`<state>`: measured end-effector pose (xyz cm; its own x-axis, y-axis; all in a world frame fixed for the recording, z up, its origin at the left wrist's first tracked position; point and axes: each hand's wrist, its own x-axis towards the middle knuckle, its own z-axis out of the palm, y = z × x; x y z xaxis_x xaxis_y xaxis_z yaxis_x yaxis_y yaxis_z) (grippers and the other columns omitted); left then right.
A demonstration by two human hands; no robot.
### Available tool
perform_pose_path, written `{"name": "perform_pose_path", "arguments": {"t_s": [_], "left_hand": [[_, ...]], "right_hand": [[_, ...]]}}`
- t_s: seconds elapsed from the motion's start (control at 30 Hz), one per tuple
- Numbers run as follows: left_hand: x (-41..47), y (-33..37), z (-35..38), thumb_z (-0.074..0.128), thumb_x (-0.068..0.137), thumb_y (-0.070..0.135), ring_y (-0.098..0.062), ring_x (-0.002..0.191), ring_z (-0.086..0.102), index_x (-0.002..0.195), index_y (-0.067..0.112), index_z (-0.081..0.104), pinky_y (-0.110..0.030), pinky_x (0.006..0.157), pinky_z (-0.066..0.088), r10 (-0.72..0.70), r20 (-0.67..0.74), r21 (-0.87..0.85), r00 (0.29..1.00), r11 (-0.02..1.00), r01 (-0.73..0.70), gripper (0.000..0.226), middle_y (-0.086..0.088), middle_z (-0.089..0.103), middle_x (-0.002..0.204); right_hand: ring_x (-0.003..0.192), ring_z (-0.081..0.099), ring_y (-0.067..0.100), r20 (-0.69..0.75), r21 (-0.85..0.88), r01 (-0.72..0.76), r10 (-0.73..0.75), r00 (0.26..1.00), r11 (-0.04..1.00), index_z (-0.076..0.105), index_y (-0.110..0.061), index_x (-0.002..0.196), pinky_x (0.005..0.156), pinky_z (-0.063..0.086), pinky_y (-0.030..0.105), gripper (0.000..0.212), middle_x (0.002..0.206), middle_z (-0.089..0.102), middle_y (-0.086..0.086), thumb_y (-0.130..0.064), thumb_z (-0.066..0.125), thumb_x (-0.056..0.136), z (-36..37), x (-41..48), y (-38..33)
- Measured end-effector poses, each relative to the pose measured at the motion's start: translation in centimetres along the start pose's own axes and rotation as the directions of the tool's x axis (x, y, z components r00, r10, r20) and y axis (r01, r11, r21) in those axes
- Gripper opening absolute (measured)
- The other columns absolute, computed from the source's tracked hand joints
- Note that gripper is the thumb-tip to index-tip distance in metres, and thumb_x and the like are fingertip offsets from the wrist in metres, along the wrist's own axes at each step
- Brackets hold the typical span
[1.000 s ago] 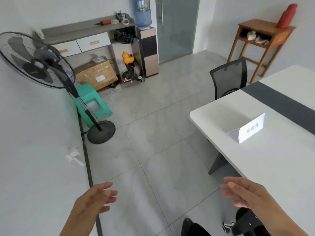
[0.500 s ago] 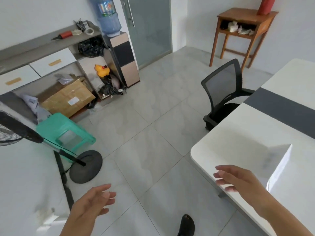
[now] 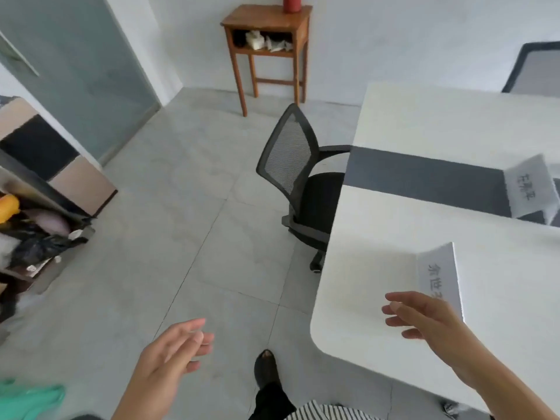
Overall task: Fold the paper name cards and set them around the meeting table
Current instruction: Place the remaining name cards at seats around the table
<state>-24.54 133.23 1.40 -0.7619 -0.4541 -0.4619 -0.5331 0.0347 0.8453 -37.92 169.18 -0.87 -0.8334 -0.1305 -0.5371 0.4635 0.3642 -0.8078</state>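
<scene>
A white meeting table [image 3: 378, 237] with a dark grey band across it fills the right side. A folded white name card [image 3: 438, 271] stands near the table's near corner, printed side facing me. A second folded name card [image 3: 530, 184] stands on the grey band at the right edge. My right hand [image 3: 424, 318] hovers open over the table corner, just in front of the nearer card, holding nothing. My left hand [image 3: 169, 356] is open over the floor, fingers spread, empty.
A black mesh office chair [image 3: 294, 165] is tucked at the table's left side. A wooden side table [image 3: 266, 25] stands at the back wall. A cluttered shelf unit [image 3: 36, 213] sits left, a glass door [image 3: 75, 62] behind it. Grey tiled floor lies between.
My view has swung right and closer to the table. A second name card has come into sight, the fan has left the frame. Both hands stay open and empty.
</scene>
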Motion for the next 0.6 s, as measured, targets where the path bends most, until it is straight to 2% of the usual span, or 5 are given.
{"name": "perform_pose_path", "arguments": {"t_s": [0.2, 0.4, 0.5, 0.6], "left_hand": [[11.7, 7.2, 0.7, 0.053, 0.093, 0.007, -0.025, 0.09, 0.072, 0.105, 0.013, 0.068, -0.038, 0.079, 0.054, 0.095, 0.317, 0.151, 0.944, 0.977, -0.149, 0.02, -0.004, 0.078, 0.091], [16.4, 11.2, 5.6, 0.06, 0.092, 0.023, -0.015, 0.091, 0.072, 0.108, 0.021, 0.067, -0.036, 0.084, 0.052, 0.093, 0.576, 0.241, 0.812, 0.93, -0.278, 0.017, 0.001, 0.077, 0.096], [16.3, 12.3, 8.5, 0.056, 0.092, 0.024, -0.011, 0.094, 0.071, 0.111, 0.023, 0.066, -0.035, 0.087, 0.052, 0.052, 0.67, 0.287, 0.74, 0.902, -0.323, 0.021, 0.004, 0.077, 0.099], [15.5, 12.7, 10.7, 0.062, 0.089, 0.034, -0.008, 0.095, 0.07, 0.112, 0.024, 0.065, -0.033, 0.087, 0.051, 0.009, 0.722, 0.326, 0.692, 0.877, -0.352, 0.026, 0.007, 0.076, 0.101]], "right_hand": [[0.083, 0.073, 0.017, -0.263, 0.172, -0.074, 0.118, 0.958, 0.982, 0.07, -0.017, 0.104, 0.076, 0.052, 0.035, 0.015, 0.092, 0.077, 0.003, -0.016, 0.061, 0.091, 2.8, -1.1, -0.2], [0.087, 0.073, 0.017, -0.431, 0.337, -0.1, 0.247, 0.868, 0.936, 0.069, -0.019, 0.105, 0.079, 0.054, 0.039, 0.016, 0.094, 0.077, 0.004, -0.019, 0.061, 0.091, 3.8, -2.4, 2.6], [0.095, 0.07, 0.02, -0.568, 0.406, -0.107, 0.343, 0.748, 0.907, 0.064, -0.014, 0.116, 0.078, 0.054, 0.037, 0.028, 0.099, 0.074, 0.003, -0.021, 0.064, 0.09, 3.4, -1.3, 5.6], [0.11, 0.062, 0.019, -0.729, 0.381, -0.128, 0.383, 0.567, 0.916, 0.053, -0.025, 0.13, 0.092, 0.052, 0.043, 0.051, 0.117, 0.065, -0.001, -0.032, 0.071, 0.083, 2.5, 1.0, 8.8]]}}
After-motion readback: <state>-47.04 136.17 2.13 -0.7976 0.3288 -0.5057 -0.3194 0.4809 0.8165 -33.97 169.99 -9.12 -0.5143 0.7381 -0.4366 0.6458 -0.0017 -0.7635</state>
